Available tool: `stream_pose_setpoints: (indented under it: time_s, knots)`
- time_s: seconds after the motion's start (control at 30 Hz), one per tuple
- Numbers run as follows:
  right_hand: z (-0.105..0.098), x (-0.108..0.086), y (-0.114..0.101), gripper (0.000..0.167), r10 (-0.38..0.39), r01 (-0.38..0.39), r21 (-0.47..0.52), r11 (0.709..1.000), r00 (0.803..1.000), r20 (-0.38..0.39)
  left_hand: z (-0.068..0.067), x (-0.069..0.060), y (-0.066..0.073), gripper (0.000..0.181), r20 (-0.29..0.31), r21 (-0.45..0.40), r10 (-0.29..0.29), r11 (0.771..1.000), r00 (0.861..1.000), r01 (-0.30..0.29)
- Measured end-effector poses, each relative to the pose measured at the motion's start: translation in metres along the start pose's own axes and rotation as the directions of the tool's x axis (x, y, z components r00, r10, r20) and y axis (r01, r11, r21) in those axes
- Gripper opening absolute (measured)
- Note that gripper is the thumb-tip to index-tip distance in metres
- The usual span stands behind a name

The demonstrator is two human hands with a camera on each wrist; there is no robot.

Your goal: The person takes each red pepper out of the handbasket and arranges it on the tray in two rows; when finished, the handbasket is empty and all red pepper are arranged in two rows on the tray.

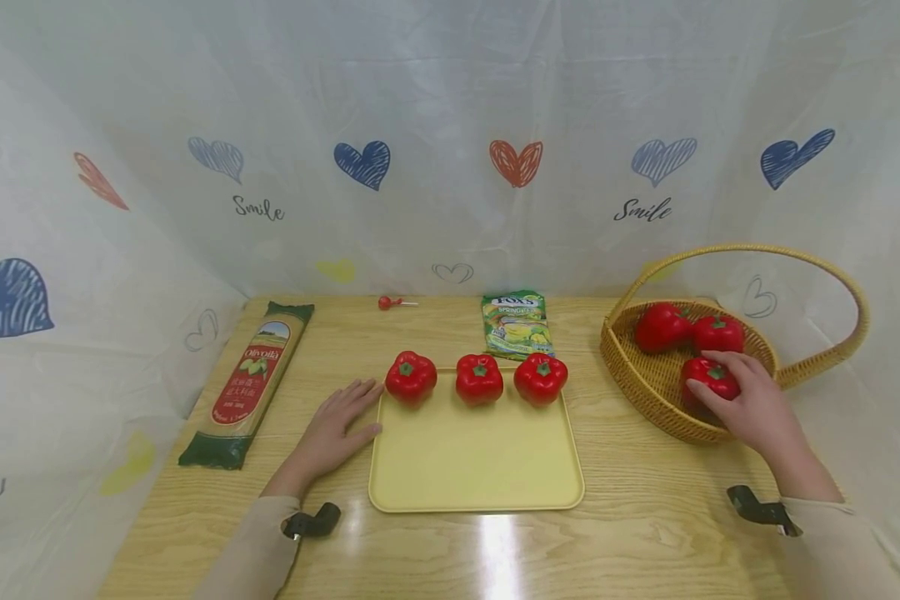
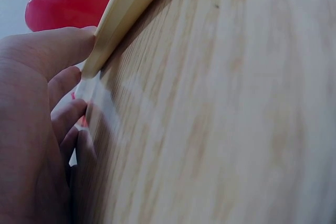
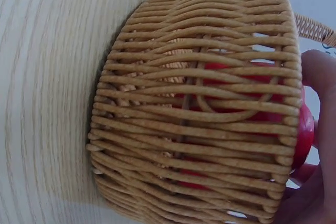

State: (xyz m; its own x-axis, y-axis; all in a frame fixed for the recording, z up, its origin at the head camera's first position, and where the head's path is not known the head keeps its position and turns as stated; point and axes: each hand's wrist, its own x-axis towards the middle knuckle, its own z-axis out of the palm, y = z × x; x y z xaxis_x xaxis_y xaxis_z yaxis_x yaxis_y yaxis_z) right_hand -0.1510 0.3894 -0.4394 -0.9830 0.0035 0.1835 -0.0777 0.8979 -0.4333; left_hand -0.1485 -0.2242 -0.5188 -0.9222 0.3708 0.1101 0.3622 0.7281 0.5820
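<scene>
My right hand [image 1: 753, 404] grips a red bell pepper [image 1: 708, 377] inside the wicker basket [image 1: 648, 396], thumb on one side and fingers over the other. Two more red peppers, one at the back left [image 1: 662, 327] and one at the back right [image 1: 718, 333], lie in the same basket. In the right wrist view the woven wall [image 3: 199, 108] hides most of the pepper. Flat on the table, my left hand [image 1: 337, 433] touches the left rim of the yellow tray [image 1: 476, 467] with its thumb. Three red peppers [image 1: 480, 379] stand in a row along the tray's far edge.
A long pasta packet [image 1: 251, 383] lies at the left of the wooden table. Behind the tray are a red lollipop [image 1: 386, 303] and a green candy bag [image 1: 517, 325]. The basket's tall handle [image 1: 750, 248] arches over its opening. A printed curtain [image 1: 435, 167] encloses the table's back and sides.
</scene>
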Motion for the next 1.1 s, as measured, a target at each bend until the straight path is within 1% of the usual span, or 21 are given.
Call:
stream_pose_setpoints:
  time_s: [0.13, 0.33, 0.7, 1.1]
  knots:
    - [0.0, -0.001, -0.004, 0.059, -0.005, 0.005, 0.003, 1.0, 1.0, -0.01, 0.0, 0.0, 0.0, 0.065, 0.002, -0.005, -0.007, 1.0, 1.0, 0.007]
    - [-0.002, -0.002, -0.011, 0.058, -0.014, 0.015, 0.012, 1.0, 0.999, -0.029, 0.0, 0.0, -0.001, 0.065, 0.001, 0.001, -0.001, 1.0, 1.0, 0.001]
    - [-0.008, -0.004, -0.029, 0.053, -0.048, 0.05, 0.042, 0.998, 0.998, -0.049, -0.001, 0.0, 0.0, 0.065, 0.002, -0.004, 0.0, 1.0, 1.0, 0.0]
    - [-0.015, -0.01, -0.047, 0.053, -0.075, 0.078, 0.057, 0.995, 0.996, -0.041, 0.0, 0.0, 0.001, 0.065, -0.002, -0.007, 0.0, 1.0, 1.0, 0.0]
